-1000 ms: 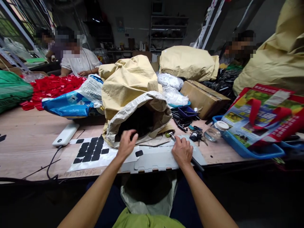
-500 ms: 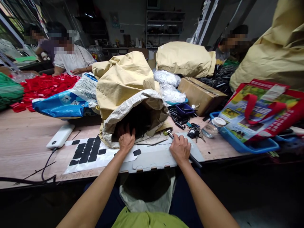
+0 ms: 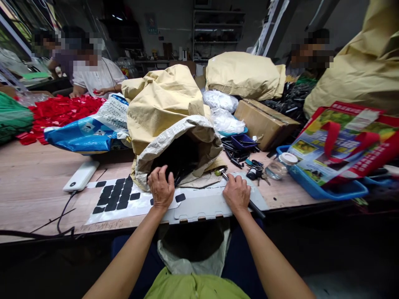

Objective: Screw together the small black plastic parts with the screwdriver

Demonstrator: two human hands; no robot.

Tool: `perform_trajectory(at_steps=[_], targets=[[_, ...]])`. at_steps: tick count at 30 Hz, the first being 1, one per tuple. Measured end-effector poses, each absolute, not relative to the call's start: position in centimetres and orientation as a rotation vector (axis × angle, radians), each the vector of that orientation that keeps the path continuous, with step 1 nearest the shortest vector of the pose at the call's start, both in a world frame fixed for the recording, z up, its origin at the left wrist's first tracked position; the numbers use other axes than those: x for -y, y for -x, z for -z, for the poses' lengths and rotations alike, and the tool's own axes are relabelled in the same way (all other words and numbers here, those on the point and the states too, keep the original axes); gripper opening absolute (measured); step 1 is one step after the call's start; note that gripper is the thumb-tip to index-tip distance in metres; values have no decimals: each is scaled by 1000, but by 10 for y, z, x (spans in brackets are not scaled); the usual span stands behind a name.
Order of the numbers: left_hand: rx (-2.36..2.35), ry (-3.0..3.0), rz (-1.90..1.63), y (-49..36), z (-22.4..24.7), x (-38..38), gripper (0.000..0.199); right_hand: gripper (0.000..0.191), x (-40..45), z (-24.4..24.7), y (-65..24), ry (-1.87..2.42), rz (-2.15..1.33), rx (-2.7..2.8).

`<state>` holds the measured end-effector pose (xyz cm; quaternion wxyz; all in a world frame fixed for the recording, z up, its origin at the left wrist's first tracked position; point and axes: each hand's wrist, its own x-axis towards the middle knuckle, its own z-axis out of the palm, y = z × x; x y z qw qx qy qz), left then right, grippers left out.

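Note:
My left hand [image 3: 161, 187] is at the mouth of a yellow woven sack [image 3: 165, 99], over its lower lip. Its thumb stands apart from the slightly bent fingers, and I see nothing held in it. Dark, shiny black pieces [image 3: 182, 168] lie inside the sack, mostly in shadow. My right hand [image 3: 237, 192] is closed round a hammer [image 3: 256, 209] with a metal shaft and black grip. The hammer's brassy head points toward the sack. Beneath both hands lies a grey-white board [image 3: 199, 209] at the table edge.
A sheet of black stickers [image 3: 116, 193] and a white power bank [image 3: 81, 176] lie on the left. On the right are keys [image 3: 258, 172], a clear jar [image 3: 277, 168], a blue tray [image 3: 324, 189] and a cardboard box [image 3: 264, 122]. Co-workers sit behind.
My left hand has drawn back from inside the sack to its lip, moving slightly left. My right hand keeps its hold on the hammer in the same place.

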<state>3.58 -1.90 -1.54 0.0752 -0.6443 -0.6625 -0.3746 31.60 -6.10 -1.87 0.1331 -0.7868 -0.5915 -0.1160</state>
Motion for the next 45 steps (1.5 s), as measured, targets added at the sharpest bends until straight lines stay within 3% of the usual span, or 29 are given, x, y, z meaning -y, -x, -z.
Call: perform_trajectory(at_steps=[4,8,15,24,33,45], targets=[[1884,2181,928,-43,18,33,31,35,61,18,-316,2286,334,1711],[1877,2237,1050,-42,11,37,24,35,61,18,-316,2285,325,1719],[1509,3022,880,-61,8,57,18,33,62,19,-316,2276,339,1705],[1802,3044,1042,-62,18,51,17,38,71,3,-322,2221,52,1583],[1887,2994,1083,-65,17,52,18,41,143,-3,-269,1610,-497,1543],[1870,3022,1102,-62,21,49,18,43,151,-10,-236,1591,-400,1706]])
